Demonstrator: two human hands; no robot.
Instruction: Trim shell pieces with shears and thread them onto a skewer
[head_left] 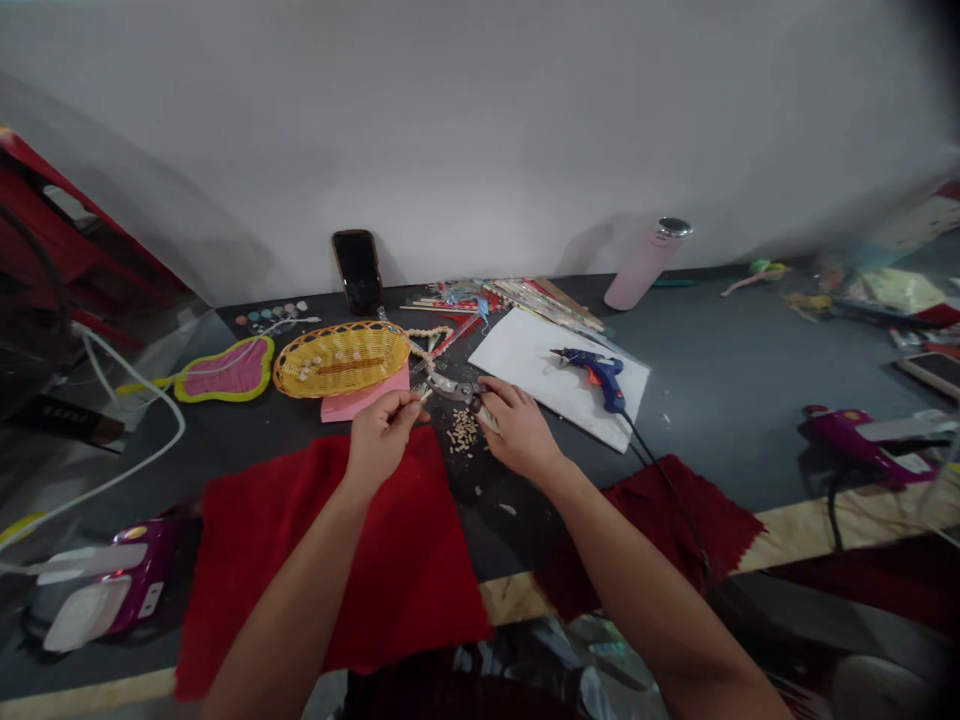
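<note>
My right hand (517, 428) is wrapped round the handles of a pair of pruning shears (452, 388), whose curved metal jaws point left. Opposite it, my left hand (381, 438) pinches a thin pale stick (425, 393) near the tip of the jaws. Whether the blades touch the stick is too small to tell. Below the shears lies a small heap of short pale cut pieces (463, 432) on the dark table. Just behind my left hand sits a yellow woven basket (341, 385) with a few small pieces in it, over a pink sheet (352, 406).
A blue glue gun (604, 372) rests on a white board (517, 350), its cord trailing forward. Red cloth (405, 560) covers the table's front. Behind are bundled sticks (551, 305), a phone (359, 270) and a pink tumbler (643, 268). Purple power strips (139, 570) lie at both sides.
</note>
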